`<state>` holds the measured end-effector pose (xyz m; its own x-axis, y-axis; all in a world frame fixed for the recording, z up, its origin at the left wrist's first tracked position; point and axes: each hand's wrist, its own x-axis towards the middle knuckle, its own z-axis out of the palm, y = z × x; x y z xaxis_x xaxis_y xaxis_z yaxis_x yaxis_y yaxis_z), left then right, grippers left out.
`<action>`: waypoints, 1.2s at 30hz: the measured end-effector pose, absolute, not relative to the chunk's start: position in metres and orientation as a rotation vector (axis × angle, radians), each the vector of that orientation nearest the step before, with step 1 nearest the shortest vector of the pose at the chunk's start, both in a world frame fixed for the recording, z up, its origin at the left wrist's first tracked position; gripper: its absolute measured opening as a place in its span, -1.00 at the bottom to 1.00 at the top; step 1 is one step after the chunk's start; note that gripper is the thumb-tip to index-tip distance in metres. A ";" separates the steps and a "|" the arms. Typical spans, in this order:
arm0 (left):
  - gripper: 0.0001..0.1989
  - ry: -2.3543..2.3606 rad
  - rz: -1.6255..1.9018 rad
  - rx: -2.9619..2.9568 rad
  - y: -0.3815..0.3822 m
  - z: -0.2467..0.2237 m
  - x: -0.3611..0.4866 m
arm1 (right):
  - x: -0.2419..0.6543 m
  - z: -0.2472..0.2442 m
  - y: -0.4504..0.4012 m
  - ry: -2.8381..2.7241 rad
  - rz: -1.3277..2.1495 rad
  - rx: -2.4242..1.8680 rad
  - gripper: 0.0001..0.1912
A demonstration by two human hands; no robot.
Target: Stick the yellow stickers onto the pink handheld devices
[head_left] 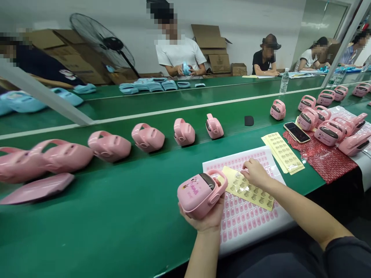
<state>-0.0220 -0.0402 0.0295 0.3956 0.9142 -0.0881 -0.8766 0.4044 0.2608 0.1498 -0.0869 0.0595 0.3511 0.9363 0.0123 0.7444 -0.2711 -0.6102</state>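
My left hand (204, 220) grips a pink handled case (193, 195) from below. It is a rounded plastic body with a carry handle, a dark window and a printed cartoon figure, tilted toward me. Beside it, my right hand (256, 173) hovers over a yellow label sheet (252, 189), thumb and fingers pinched together; whatever is between the fingertips is too small to make out. Beneath the yellow sheet lies a large white sheet (243, 226) covered with rows of small pink oval stickers.
Several pink cases (147, 137) line the green belt (121, 193). More pink cases (330, 131) crowd the right, by a phone (297, 132), red wrap (321, 156) and yellow sheets (285, 152). A water bottle (284, 82) stands beyond. Co-workers (181, 54) sit opposite.
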 end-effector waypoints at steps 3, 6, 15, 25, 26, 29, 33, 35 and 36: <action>-0.43 0.247 1.125 0.170 -0.041 0.031 -0.022 | 0.156 0.061 -0.145 -1.499 0.483 -1.953 -0.92; -0.41 0.261 1.097 0.151 -0.043 0.032 -0.023 | 0.156 0.049 -0.205 -1.541 0.579 -1.792 -0.88; -0.38 0.309 1.092 0.163 -0.039 0.030 -0.028 | 0.128 0.002 -0.243 -1.501 0.151 -1.800 -0.69; -0.37 0.335 1.118 0.143 -0.044 0.047 -0.029 | 0.123 -0.013 -0.243 -1.576 -0.107 -1.666 -0.75; -0.37 0.338 1.101 0.136 -0.046 0.047 -0.030 | 0.123 -0.013 -0.244 -1.555 -0.082 -1.654 -0.77; -0.39 0.365 1.044 0.118 -0.051 0.046 -0.031 | 0.128 -0.004 -0.245 -1.368 0.108 -1.618 -0.82; -0.46 0.237 0.978 0.102 -0.066 0.045 -0.022 | 0.132 0.033 -0.225 -0.814 0.453 -1.509 -0.81; -0.49 0.152 0.955 0.097 -0.075 0.046 -0.015 | 0.125 0.054 -0.204 -0.601 0.577 -1.341 -0.74; -0.50 0.125 0.940 0.098 -0.079 0.047 -0.011 | 0.118 0.063 -0.193 -0.541 0.624 -1.254 -0.71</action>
